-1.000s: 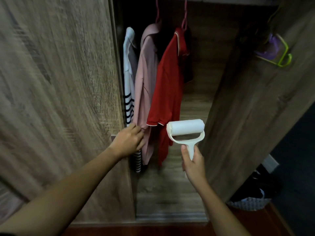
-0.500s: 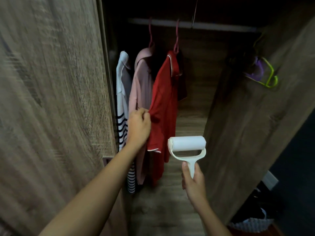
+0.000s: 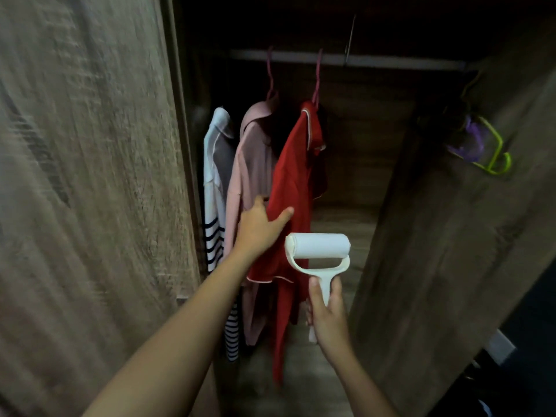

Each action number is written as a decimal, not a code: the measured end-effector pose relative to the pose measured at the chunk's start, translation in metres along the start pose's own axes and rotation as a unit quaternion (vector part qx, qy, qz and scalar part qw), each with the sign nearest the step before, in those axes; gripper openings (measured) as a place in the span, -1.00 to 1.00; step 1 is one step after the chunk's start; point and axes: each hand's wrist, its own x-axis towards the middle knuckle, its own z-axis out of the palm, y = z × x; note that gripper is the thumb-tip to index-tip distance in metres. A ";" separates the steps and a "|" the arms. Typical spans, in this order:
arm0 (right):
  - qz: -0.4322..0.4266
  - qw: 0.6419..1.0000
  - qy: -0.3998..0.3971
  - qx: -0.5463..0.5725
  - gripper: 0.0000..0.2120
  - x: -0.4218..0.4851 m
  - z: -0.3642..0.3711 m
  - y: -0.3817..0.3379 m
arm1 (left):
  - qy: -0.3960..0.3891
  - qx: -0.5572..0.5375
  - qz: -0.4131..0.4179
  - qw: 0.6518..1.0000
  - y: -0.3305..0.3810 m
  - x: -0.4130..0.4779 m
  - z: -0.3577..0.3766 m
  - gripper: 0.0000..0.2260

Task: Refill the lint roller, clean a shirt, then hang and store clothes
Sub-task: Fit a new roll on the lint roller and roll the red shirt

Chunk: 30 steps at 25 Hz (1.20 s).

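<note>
A person stands at an open wooden wardrobe (image 3: 370, 164), seen from their own head.

The right hand (image 3: 326, 314) is wrapped round the handle of a white lint roller (image 3: 319, 246). It holds the roller upright, with the drum level, just in front of the lower half of a red shirt (image 3: 296, 176).

The left hand (image 3: 260, 227) reaches to the near edge of that shirt. Its thumb lies straight across the red front. Its fingers slip behind the cloth, out of sight, so it cannot be told whether they nip the fabric.

The step in hand looks like cleaning the red shirt where it hangs. To do it well, the left hand should pull the cloth flat and taut as a backing. The roller should then travel downward in overlapping strokes with light pressure, so the shirt does not swing or slide off its hanger.

Inside, a rail (image 3: 391, 62) carries three garments side by side:
- a white shirt with dark stripes (image 3: 212, 182), nearest the left door
- a pink shirt (image 3: 251, 164) in the middle
- the red shirt, on a pink hanger (image 3: 316, 82)

A green hanger (image 3: 493, 165) hangs on the right door.
</note>
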 end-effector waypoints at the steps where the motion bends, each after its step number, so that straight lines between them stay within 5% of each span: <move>1: 0.001 1.000 0.004 -0.005 -0.83 0.003 -0.004 0.001 | 0.020 0.026 0.017 0.999 0.002 0.004 0.004 -0.65; 6: 0.003 0.999 0.027 -0.023 -0.96 0.023 -0.022 -0.003 | 0.177 0.081 0.103 0.975 0.005 -0.016 -0.010 -0.82; 13: -0.022 0.999 -0.037 0.000 -0.94 0.051 0.008 -0.017 | 0.386 0.334 0.212 0.833 -0.004 0.000 -0.100 -0.81; 22: -0.071 0.994 -0.017 -0.079 -0.80 0.079 0.065 0.008 | 0.492 0.317 0.320 0.745 -0.032 0.029 -0.109 -0.87; 27: -0.183 0.976 0.010 -0.116 -0.66 0.150 0.113 -0.047 | 0.512 0.306 0.328 0.733 -0.033 0.034 -0.107 -0.90; 30: -0.167 0.970 -0.009 -0.177 -0.58 0.143 0.121 0.007 | 0.506 0.304 0.331 0.736 -0.034 0.035 -0.108 -0.90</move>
